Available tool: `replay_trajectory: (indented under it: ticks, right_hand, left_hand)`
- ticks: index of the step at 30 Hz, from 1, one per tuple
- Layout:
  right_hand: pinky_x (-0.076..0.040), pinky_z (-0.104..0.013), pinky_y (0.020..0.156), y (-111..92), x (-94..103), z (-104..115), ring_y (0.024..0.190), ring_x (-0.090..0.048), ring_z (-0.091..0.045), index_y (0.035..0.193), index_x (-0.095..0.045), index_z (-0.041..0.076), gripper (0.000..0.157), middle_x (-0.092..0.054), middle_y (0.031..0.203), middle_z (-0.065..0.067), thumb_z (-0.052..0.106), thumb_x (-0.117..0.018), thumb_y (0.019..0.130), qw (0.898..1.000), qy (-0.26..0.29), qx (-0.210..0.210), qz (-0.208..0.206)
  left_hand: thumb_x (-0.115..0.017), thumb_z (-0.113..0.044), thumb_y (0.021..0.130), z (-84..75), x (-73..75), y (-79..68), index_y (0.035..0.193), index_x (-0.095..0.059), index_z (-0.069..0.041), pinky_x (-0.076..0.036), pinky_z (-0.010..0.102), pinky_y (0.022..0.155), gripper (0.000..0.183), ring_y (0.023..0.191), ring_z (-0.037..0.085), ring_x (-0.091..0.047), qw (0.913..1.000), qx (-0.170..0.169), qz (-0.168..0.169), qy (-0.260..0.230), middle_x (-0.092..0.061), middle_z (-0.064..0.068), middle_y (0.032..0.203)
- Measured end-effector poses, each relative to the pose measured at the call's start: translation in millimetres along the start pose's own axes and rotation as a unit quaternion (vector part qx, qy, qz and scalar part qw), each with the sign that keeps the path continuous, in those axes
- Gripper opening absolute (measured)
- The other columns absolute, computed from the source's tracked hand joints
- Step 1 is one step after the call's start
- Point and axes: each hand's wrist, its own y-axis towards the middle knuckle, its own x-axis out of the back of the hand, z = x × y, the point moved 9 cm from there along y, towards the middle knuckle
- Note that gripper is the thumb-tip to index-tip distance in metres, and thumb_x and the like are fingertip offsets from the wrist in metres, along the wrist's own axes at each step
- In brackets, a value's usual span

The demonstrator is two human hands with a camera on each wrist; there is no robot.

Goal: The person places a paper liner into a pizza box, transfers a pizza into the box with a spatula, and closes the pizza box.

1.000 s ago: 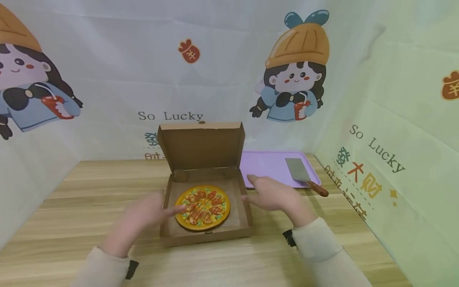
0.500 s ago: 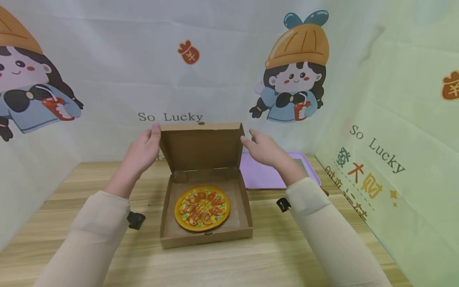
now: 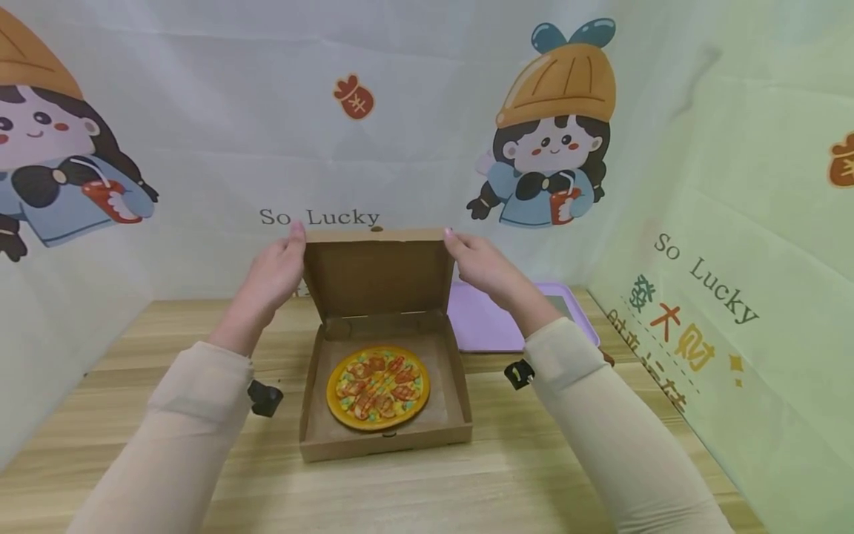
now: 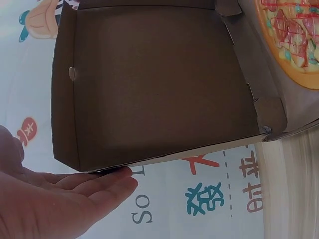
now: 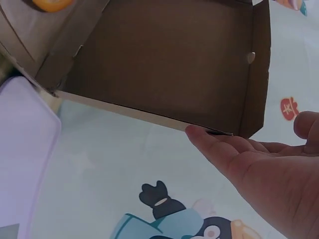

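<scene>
A brown cardboard pizza box [image 3: 383,447] stands on the table with its lid [image 3: 380,278] raised at the back. Inside its base lies a round toy-like pizza [image 3: 378,388] with a yellow crust. My left hand [image 3: 273,271] touches the lid's left side near the upper corner; in the left wrist view its fingers [image 4: 112,191] lie nearly straight along that side, thumb apart. Opposite it, my right hand [image 3: 490,271] touches the lid's right side, and the right wrist view has its extended fingers [image 5: 214,149] against the cardboard.
Behind my right forearm lies a light purple tray [image 3: 487,330]. A spatula on it is mostly hidden, with part of its grey blade [image 3: 559,304] showing. The wooden table [image 3: 167,348] ends at a printed cloth backdrop [image 3: 414,119] at the back and sides.
Both hands have risen from beside the box base to the lid's upper sides. The right hand, apart from the lid half a second ago, now touches it. Box and pizza stay put.
</scene>
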Motion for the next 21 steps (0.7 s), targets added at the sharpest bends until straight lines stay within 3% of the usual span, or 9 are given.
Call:
replay_trajectory:
  ticks: [10,13,17,21]
  right_hand:
    - [-0.036,-0.057,0.13,-10,4.3,8,0.149,-0.05,-0.045,0.168,-0.027,0.005,0.072,-0.033,0.174,-0.018,0.054,-0.031,0.115,1.0,-0.009,-0.005,0.002]
    - [-0.035,-0.056,0.13,-16,4.0,9,0.151,-0.048,-0.044,0.168,-0.027,0.004,0.073,-0.032,0.174,-0.018,0.053,-0.031,0.115,1.0,-0.006,-0.002,0.004]
    - [-0.033,-0.055,0.131,-28,2.6,10,0.153,-0.047,-0.041,0.167,-0.027,0.003,0.073,-0.033,0.174,-0.018,0.053,-0.031,0.115,1.0,-0.011,-0.001,0.003]
    - [-0.031,-0.053,0.132,-36,-0.8,9,0.157,-0.042,-0.038,0.168,-0.028,0.004,0.072,-0.034,0.174,-0.017,0.053,-0.033,0.115,1.0,-0.022,0.008,0.006]
  left_hand:
    - [-0.001,-0.077,0.101,-12.2,3.8,-7.8,0.169,-0.016,-0.004,-0.018,0.067,0.132,0.101,0.161,0.054,-0.019,0.9998,-0.008,0.008,0.017,-0.018,0.026,0.175]
    - [-0.002,-0.078,0.101,-14.5,3.1,-11.3,0.169,-0.017,-0.002,-0.021,0.068,0.131,0.103,0.16,0.055,-0.023,0.9994,-0.016,0.01,0.028,-0.022,0.028,0.174]
    - [-0.004,-0.078,0.102,-15.3,2.4,-18.4,0.167,-0.021,0.001,-0.027,0.069,0.128,0.104,0.154,0.055,-0.035,0.999,-0.025,0.008,0.036,-0.039,0.034,0.165]
    - [-0.006,-0.073,0.106,-11.4,3.5,-27.4,0.166,-0.024,0.004,-0.028,0.069,0.128,0.1,0.154,0.056,-0.034,0.9989,-0.03,0.005,0.035,-0.041,0.037,0.162]
